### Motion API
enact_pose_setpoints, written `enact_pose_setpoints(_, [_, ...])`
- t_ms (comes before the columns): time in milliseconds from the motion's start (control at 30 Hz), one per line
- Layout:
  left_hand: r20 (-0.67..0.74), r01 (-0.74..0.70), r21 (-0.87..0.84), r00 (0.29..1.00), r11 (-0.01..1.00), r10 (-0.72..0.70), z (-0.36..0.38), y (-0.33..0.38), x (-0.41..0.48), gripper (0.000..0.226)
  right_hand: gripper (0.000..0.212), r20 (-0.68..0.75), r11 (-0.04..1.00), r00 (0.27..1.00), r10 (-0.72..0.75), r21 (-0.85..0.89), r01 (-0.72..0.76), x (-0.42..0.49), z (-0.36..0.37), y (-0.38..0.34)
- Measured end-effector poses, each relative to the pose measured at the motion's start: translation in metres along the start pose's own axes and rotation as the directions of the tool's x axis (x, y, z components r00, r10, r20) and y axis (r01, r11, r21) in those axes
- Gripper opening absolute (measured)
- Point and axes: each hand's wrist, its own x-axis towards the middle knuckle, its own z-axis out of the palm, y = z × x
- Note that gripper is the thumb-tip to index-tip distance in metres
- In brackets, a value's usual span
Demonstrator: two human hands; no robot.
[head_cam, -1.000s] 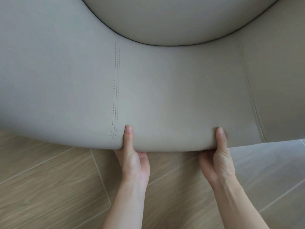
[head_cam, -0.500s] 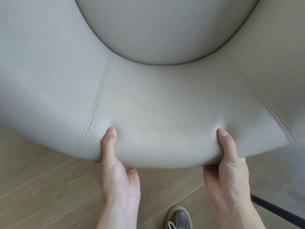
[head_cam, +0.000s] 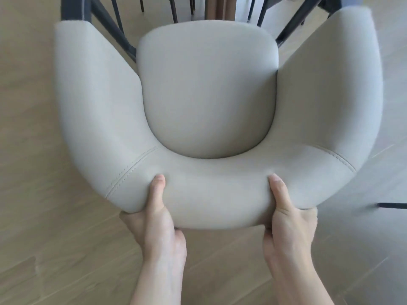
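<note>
Here the left hand [head_cam: 155,223] and right hand [head_cam: 290,225] both grip the armchair [head_cam: 211,194] by its curved back, right in front of them. Thumbs dent the soft padding, fingers curl underneath. It looks bulky, probably hefty, and the smooth cover may slip, so this wide hold on the firm back rim seems best.

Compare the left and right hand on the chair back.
Left hand grips the chair back close to a stitched seam; right hand grips well clear of the other seam. Left hand's forearm runs nearly straight up the frame; right hand's forearm slants in from the lower right. Shared: thumb on top denting the pad, fingers curled under the rim.
</note>
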Motion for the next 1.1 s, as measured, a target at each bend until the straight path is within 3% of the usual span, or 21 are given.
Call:
enact_pose_setpoints(133, [-0.062,-0.041,-0.049,0.997,0.998,0.038,0.069,0.024,0.03,0.059,0.079,-0.002,0.998,1.0,-0.01,0.054,0.01,0.024,0.066,-0.032])
enact_pose_setpoints(233, [-0.062,-0.066,-0.061,0.996,0.996,0.062,0.115,0.039,0.05,0.069,0.09,-0.004,0.998,1.0,-0.002,0.066,0.002,0.042,0.113,-0.054])
enact_pose_setpoints(333, [-0.074,-0.076,-0.054,0.995,0.996,0.072,0.155,0.054,0.068,0.064,0.1,-0.007,0.997,1.0,0.01,0.076,-0.01,0.058,0.153,-0.072])
enact_pose_setpoints(467, [-0.105,-0.095,-0.039,0.99,0.995,0.09,0.197,0.07,0.09,0.038,0.098,-0.004,0.997,1.0,0.018,0.076,-0.018,0.079,0.196,-0.084])
enact_pose_setpoints(567, [-0.104,-0.076,-0.014,0.992,0.997,0.074,0.222,0.077,0.105,0.031,0.096,-0.021,0.998,1.0,0.016,0.061,-0.015,0.095,0.223,-0.091])
enact_pose_setpoints(933, [-0.142,-0.064,0.042,0.987,0.997,0.069,0.282,0.089,0.147,0.041,0.097,-0.112,0.999,0.994,0.009,-0.044,-0.014,0.133,0.286,-0.104])
enact_pose_setpoints(1033, [-0.16,-0.105,0.079,0.98,0.991,0.117,0.283,0.091,0.144,0.043,0.106,-0.139,0.979,0.989,-0.053,-0.204,0.024,0.131,0.283,-0.108])
enact_pose_setpoints(1100, [-0.176,-0.196,0.096,0.962,0.976,0.21,0.283,0.093,0.141,0.063,0.117,-0.089,0.91,0.976,-0.198,-0.386,0.149,0.127,0.281,-0.112])
